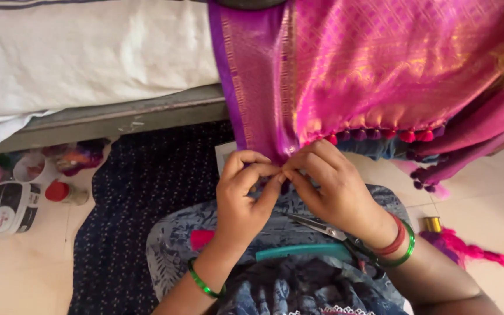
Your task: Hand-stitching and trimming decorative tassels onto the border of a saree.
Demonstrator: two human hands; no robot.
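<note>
A pink and purple silk cloth (374, 70) with gold weave hangs down from above, its lower edge lined with small red and purple tassels (406, 136). My left hand (243, 198) and my right hand (328, 186) meet at the cloth's bottom edge near its purple border (252, 87), fingertips pinched together on the edge. What sits between the fingertips is too small to make out. Green bangles circle both wrists, with a red one on the right. Scissors (322, 228) lie on my lap under the right wrist, beside a teal stick (301, 252).
A white cloth (83, 52) covers a grey ledge behind. On the floor at left stand a white tub (7, 207), a red-capped bottle (62, 191) and thread bundles. A dark dotted mat (135, 204) lies under me. A gold thread spool (433, 224) and pink threads (485, 256) lie at right.
</note>
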